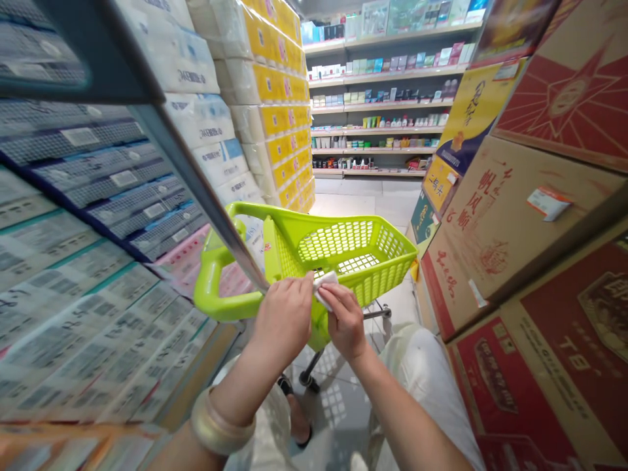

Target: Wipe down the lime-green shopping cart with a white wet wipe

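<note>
A lime-green plastic shopping cart (387, 278) with latticed basket walls stands before my knees. My left hand (287, 311), a pale bangle on its wrist, is closed at the cart's near side. A shiny metal tube (196, 186) slants down from a dark grey handle (112, 49) and ends from sight at that hand. Whatever its fingers are closed on is hidden. Close beside it, my right hand (346, 320) pinches a small folded white tissue (326, 288) against the near rim. The left fingertips lie right by the tissue.
Stacked tissue packs (201, 124) and yellow-wrapped packs (282, 98) line the left. Printed cardboard cartons (530, 216) rise close on the right. Shelves (387, 104) of small boxes and bottles cross the aisle's far end. A black caster wheel (308, 381) rests near my foot.
</note>
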`<state>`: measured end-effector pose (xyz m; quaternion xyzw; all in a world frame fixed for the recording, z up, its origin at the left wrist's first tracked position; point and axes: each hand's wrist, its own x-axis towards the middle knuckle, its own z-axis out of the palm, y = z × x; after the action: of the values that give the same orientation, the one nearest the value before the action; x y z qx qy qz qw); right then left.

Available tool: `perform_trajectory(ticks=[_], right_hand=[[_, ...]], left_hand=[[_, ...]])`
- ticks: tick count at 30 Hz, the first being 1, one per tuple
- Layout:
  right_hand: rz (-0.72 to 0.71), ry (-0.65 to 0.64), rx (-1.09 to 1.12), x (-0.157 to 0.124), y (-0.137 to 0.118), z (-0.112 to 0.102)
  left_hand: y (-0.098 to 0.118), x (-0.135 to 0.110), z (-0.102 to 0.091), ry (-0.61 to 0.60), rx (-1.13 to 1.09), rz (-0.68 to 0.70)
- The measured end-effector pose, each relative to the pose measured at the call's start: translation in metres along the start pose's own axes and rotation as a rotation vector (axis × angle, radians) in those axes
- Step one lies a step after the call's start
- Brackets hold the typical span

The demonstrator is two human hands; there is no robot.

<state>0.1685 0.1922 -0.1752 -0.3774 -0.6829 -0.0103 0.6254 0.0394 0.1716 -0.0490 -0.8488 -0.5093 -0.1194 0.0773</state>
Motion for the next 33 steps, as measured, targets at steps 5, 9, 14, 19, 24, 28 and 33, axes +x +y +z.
perform_trajectory(ticks=[5, 9, 14, 19, 24, 28, 33], right_hand=[[0.116, 0.079, -0.047, 0.003, -0.007, 0.007], [0.063, 0.043, 0.070, 0.008, -0.032, 0.024], [-0.014, -0.018, 0.053, 0.000, -0.018, 0.016], [0.064, 0.044, 0.018, -0.002, -0.017, 0.013], [-0.006, -0.073, 0.023, 0.007, -0.020, 0.014], [0.048, -0.070, -0.071, 0.004, 0.006, -0.012], [0.171, 0.070, -0.077, 0.012, 0.014, -0.037]], left_hand=[[-0.001, 0.008, 0.003, -0.091, 0.115, -0.073], [-0.002, 0.006, 0.002, -0.106, 0.116, -0.070], [-0.009, 0.005, 0.005, -0.073, 0.147, -0.048], [-0.008, 0.006, 0.006, -0.061, 0.186, -0.022], [-0.005, 0.007, 0.006, -0.072, 0.196, -0.034], [-0.008, 0.008, 0.009, -0.063, 0.195, -0.030], [-0.006, 0.009, 0.018, 0.013, 0.212, -0.037]])
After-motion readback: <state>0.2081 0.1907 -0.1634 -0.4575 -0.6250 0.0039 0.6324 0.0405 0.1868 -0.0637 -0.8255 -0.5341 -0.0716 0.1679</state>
